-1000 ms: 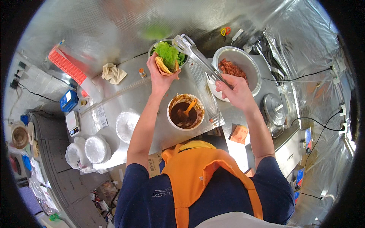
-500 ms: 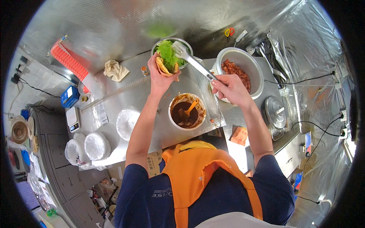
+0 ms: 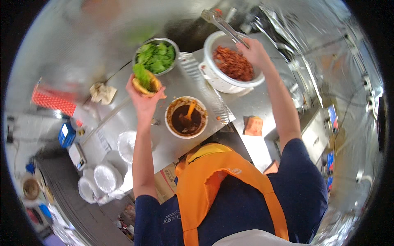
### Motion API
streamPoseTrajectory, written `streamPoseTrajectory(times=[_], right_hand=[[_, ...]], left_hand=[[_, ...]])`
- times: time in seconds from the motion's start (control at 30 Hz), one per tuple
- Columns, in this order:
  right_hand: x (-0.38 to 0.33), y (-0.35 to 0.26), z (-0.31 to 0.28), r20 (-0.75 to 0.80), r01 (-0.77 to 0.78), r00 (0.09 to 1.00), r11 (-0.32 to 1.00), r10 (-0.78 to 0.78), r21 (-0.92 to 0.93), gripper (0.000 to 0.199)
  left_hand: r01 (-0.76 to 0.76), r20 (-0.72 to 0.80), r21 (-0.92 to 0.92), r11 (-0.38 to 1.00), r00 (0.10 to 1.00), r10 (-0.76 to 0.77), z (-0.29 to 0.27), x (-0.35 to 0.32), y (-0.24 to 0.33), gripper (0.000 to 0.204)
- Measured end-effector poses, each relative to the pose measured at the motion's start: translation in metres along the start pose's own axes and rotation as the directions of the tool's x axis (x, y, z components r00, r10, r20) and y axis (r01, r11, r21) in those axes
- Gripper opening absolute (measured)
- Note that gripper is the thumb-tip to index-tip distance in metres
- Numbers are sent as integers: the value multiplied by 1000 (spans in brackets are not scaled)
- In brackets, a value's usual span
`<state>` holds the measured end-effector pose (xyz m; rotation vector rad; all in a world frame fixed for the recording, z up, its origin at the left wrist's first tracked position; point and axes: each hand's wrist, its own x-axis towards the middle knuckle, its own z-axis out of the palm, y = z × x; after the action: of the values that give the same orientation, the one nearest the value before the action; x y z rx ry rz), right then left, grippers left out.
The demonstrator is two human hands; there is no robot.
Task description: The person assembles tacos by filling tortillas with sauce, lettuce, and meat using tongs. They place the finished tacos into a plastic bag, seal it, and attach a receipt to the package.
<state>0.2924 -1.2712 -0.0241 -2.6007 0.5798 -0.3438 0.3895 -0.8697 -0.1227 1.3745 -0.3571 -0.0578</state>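
Note:
My left hand (image 3: 144, 100) holds up a small bun with a green lettuce leaf (image 3: 145, 80) on it, in front of the metal bowl of lettuce (image 3: 156, 56). My right hand (image 3: 255, 52) grips metal tongs (image 3: 223, 25) over the far rim of a white pot (image 3: 213, 78) filled with reddish-brown minced meat (image 3: 233, 63). Between my arms a white bowl of dark brown sauce (image 3: 186, 119) stands on the steel counter with an orange spoon in it.
Stacks of white plates (image 3: 107, 176) sit at the counter's left end by a blue box (image 3: 65, 134). A crumpled paper (image 3: 102, 92) and a red ridged tray (image 3: 53, 99) lie further left. An orange cloth (image 3: 254, 125) lies right of the perforated metal tray (image 3: 205, 92).
My right hand has swung the tongs from over the lettuce bun to the far side of the meat pot. The left hand still holds the bun; the view has shifted.

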Motion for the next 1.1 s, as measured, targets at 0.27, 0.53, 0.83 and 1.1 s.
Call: streamPoseTrajectory(times=[0.27,0.53,0.83,1.1], right_hand=[[0,112,-8,276,-95,931,889,239,-449,51],[-2,112,-22,502,274,858,925,-111,-264,41],[7,124,59,345,398,905,780,-249,-482,43],[2,132,27,384,276,914,896,-133,-347,31]], left_hand=[[-22,121,143,990,993,5,50,-19,-12,110],[-89,195,206,975,980,48,94,-33,-21,112],[-29,215,79,996,977,11,143,-31,-12,109],[-69,232,121,990,972,39,170,-29,-21,118]])
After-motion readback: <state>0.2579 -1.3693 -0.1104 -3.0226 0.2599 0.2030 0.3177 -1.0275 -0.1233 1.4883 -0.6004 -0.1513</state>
